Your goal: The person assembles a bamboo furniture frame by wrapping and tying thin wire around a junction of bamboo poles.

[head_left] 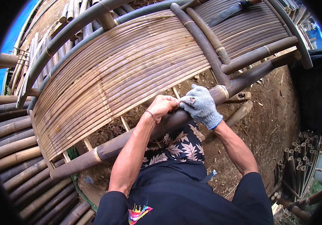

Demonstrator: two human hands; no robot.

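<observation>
A long dark bamboo pole (pixel 104 150) runs across the front of a bamboo frame topped with a slatted surface of thin split strips (pixel 123 71). My bare left hand (pixel 163 105) pinches a thin strip or fibre against the pole's upper side. My right hand (pixel 201 106), in a grey knitted glove, grips the pole right beside it, and its fingers meet the left hand's fingertips. A thin cord is around my left wrist. What passes between the two hands is too small to make out.
A long blade (pixel 226 13) lies on the slats at the top right. Stacked bamboo poles (pixel 16 150) fill the left side. Cut bamboo tubes (pixel 301 157) stand upright at the right. Bare soil with scraps lies under the frame. A blue tarp (pixel 3 48) edges the upper left.
</observation>
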